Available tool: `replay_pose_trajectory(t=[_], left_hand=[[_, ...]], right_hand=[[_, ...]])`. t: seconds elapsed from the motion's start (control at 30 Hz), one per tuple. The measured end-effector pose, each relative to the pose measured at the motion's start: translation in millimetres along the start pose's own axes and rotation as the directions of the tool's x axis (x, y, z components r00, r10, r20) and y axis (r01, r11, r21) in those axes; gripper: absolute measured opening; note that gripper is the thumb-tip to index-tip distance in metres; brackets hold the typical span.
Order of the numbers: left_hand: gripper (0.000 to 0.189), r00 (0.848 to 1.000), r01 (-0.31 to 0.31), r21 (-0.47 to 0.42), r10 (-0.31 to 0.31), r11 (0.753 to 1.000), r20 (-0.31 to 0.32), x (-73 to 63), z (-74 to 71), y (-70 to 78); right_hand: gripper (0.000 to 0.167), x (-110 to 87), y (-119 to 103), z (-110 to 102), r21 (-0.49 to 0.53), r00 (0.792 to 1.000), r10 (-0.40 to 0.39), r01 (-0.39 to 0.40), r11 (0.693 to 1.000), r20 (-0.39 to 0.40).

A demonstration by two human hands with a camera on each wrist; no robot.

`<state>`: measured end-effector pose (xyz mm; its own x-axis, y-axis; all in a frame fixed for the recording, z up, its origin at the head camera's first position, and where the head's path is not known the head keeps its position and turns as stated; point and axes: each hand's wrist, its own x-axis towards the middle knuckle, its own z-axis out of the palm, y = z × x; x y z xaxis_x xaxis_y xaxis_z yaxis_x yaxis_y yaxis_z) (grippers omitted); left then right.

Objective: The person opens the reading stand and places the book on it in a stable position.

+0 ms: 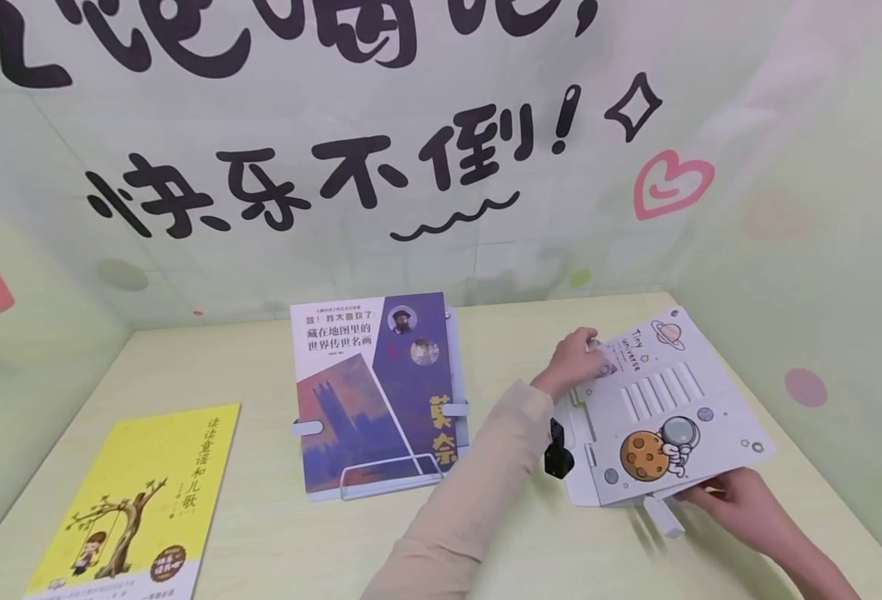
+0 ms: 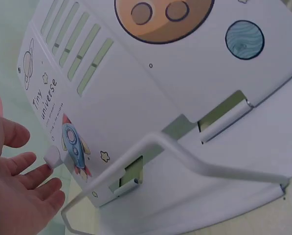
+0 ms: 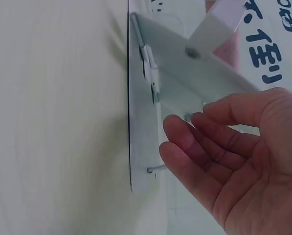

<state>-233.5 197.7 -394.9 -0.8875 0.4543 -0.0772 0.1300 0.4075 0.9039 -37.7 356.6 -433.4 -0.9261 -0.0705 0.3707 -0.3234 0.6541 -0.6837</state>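
Note:
A white book stand [image 1: 658, 400], printed with "Tiny universe", a planet and an astronaut, stands tilted on the right of the table. My left hand [image 1: 579, 362] is at its far left corner. In the left wrist view that hand [image 2: 21, 181] has loose, spread fingers, with a fingertip at a small white side clip [image 2: 53, 156]. My right hand [image 1: 737, 504] is at the stand's near right edge, beside another white clip [image 1: 664, 517]. Loosely bent fingers of this hand [image 3: 234, 156] show by the raised panel [image 3: 185, 63] in the right wrist view; contact is unclear.
A purple art book [image 1: 373, 392] rests on a second stand with side clips and a front wire [image 1: 392, 475]. At the left lies a yellow book [image 1: 137, 500]. A printed curtain [image 1: 261, 242] rises behind the table [image 1: 261, 533].

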Motion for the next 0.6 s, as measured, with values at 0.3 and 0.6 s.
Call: replay_pose_trajectory(t=[0.3,0.6], left_hand=[[0.045,0.997,0.063,0.021,-0.064,0.998,0.032,5.3,-0.6,-11.6],[0.046,0.995,0.08,-0.001,-0.079,0.997,0.057,3.4,-2.0,-8.7]], right_hand=[[0.014,-9.6,-27,-1,0.006,0.956,0.285,-0.286,0.958,0.073],[0.014,-9.9,-37,8,0.081,0.905,0.425,-0.423,0.903,-0.012]])
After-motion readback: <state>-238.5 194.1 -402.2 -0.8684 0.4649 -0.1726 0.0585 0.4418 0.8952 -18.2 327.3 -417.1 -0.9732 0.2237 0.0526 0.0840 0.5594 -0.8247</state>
